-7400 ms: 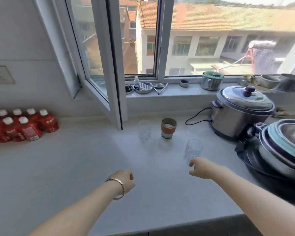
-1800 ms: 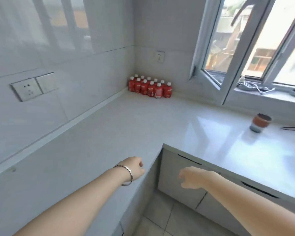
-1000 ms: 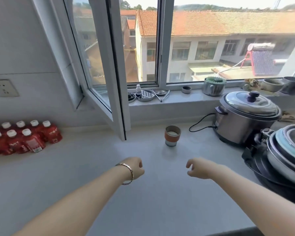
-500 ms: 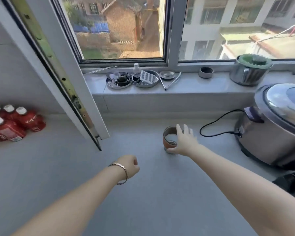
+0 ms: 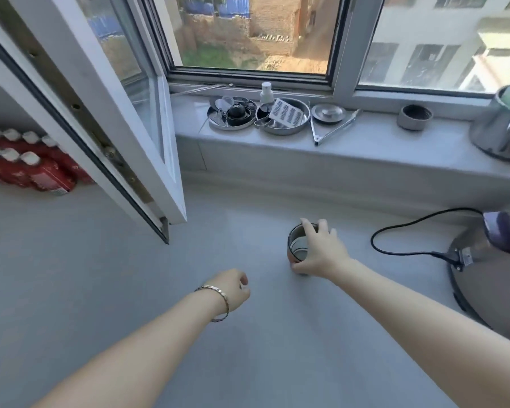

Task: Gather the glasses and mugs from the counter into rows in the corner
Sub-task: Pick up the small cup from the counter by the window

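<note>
A small mug (image 5: 297,248) with an orange band and a pale inside stands on the grey counter (image 5: 130,290) below the window sill. My right hand (image 5: 318,251) is wrapped around it from the right, fingers over the far rim and thumb at the near side. My left hand (image 5: 233,288), with a bracelet at the wrist, hovers loosely closed over the counter, a little to the left of the mug and nearer to me, holding nothing. No other glasses or mugs are in view.
An open window sash (image 5: 106,119) juts over the counter left of the mug. Red bottles (image 5: 27,163) stand in the far left corner. A steel cooker (image 5: 492,272) with a black cord (image 5: 401,242) sits at right. The sill (image 5: 336,154) holds metal dishes, tongs and a pot.
My right hand reached forward from the near counter and closed around the mug. The view tipped down and came closer. My left hand stayed about where it was.
</note>
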`<action>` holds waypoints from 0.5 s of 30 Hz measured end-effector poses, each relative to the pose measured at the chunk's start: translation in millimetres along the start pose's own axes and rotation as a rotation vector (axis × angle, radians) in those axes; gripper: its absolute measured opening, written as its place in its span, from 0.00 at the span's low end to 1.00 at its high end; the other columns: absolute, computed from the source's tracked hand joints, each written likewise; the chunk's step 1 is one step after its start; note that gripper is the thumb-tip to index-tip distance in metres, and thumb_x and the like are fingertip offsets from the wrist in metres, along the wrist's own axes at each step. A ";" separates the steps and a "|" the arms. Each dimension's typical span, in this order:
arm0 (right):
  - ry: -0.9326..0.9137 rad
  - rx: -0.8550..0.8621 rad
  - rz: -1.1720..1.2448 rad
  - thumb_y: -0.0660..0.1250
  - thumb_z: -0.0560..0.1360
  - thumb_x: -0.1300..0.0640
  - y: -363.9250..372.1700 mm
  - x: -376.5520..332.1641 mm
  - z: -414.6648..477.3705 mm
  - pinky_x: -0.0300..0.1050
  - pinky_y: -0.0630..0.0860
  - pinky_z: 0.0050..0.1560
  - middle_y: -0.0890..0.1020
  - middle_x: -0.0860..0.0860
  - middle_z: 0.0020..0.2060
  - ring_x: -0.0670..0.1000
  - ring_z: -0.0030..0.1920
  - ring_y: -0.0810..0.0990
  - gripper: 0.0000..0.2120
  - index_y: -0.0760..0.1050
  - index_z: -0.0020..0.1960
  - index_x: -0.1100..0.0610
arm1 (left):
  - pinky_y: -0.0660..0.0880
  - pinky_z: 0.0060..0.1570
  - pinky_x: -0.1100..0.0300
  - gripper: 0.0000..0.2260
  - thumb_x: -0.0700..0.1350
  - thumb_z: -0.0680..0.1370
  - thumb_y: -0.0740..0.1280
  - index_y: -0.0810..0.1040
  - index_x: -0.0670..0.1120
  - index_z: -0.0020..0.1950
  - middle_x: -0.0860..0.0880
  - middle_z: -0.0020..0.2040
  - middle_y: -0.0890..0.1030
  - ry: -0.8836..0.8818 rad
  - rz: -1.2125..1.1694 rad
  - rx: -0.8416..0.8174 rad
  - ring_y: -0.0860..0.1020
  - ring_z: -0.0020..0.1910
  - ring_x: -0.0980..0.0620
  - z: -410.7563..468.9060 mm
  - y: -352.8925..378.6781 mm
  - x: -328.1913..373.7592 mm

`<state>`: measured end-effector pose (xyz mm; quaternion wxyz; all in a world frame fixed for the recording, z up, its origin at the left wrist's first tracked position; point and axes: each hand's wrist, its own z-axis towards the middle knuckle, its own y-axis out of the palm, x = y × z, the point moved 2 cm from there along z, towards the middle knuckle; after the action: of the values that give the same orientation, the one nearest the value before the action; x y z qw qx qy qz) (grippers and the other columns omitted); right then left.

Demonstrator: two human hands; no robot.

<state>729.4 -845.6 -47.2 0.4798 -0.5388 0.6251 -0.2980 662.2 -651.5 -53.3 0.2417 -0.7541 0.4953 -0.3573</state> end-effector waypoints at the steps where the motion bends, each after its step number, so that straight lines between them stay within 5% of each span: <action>1: -0.007 -0.008 -0.006 0.72 0.65 0.46 0.0 -4.6 -5.6 0.50 0.75 0.54 0.62 0.56 0.66 0.60 0.63 0.65 0.45 0.51 0.74 0.49 | 0.73 0.58 0.57 0.15 0.46 0.77 0.58 0.73 0.46 0.62 0.46 0.60 0.79 -0.011 -0.008 0.003 0.77 0.59 0.45 -6.3 1.1 -6.8; 7: -0.246 -0.108 -0.113 0.71 0.65 0.46 24.3 -74.9 -60.6 0.49 0.75 0.56 0.65 0.54 0.65 0.59 0.62 0.69 0.44 0.52 0.75 0.48 | 0.70 0.61 0.57 0.17 0.47 0.77 0.59 0.71 0.46 0.65 0.47 0.65 0.75 -0.145 -0.066 0.072 0.74 0.63 0.47 -69.9 1.9 -83.4; 15: -0.684 -0.171 -0.260 0.71 0.65 0.41 85.3 -253.4 -177.6 0.50 0.76 0.58 0.65 0.53 0.66 0.58 0.63 0.69 0.45 0.50 0.74 0.47 | 0.73 0.59 0.58 0.14 0.46 0.76 0.61 0.75 0.46 0.60 0.47 0.61 0.78 -0.438 -0.301 0.259 0.77 0.59 0.47 -232.0 45.1 -253.0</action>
<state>522.4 -607.5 11.8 0.5724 -0.7201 0.3776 -0.1058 391.5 -439.0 -15.7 0.3815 -0.8410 0.2643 -0.2780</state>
